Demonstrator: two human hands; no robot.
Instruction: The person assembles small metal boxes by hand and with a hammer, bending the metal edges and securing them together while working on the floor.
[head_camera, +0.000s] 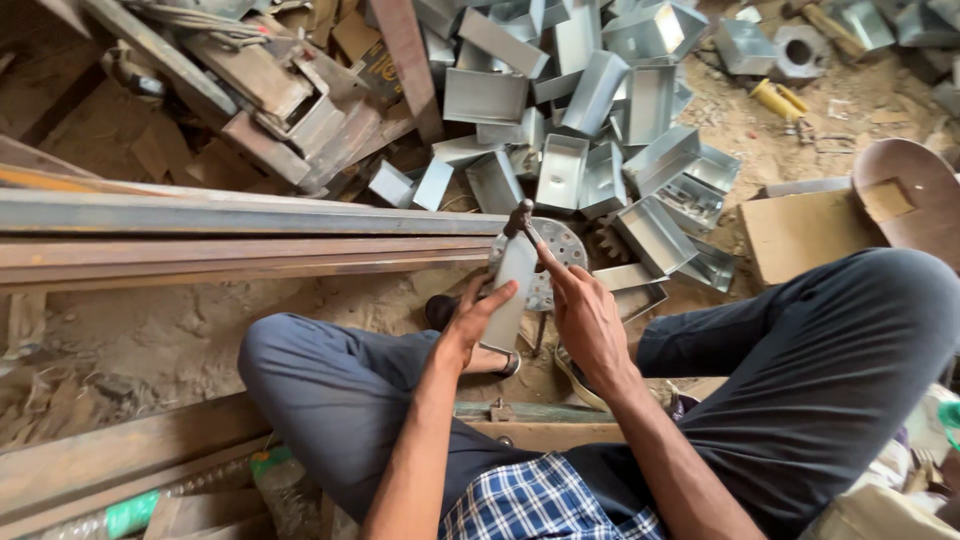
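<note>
My left hand (473, 318) grips a flat grey sheet-metal piece (511, 285), held upright against the end of long steel rails (240, 245). My right hand (583, 318) holds a hammer by its handle; the dark hammer head (519, 217) sits at the top edge of the metal piece. A round perforated metal disc (562, 252) lies on the ground just behind the piece. I sit on the ground with my knees spread, in dark grey trousers and a blue checked shirt.
A big heap of folded sheet-metal boxes (590, 120) fills the ground ahead. Rusty scrap and timber (270, 100) lie at upper left. A cardboard sheet (800, 230) and a brown rounded board (915, 195) are at the right. A wooden beam (120, 460) runs at lower left.
</note>
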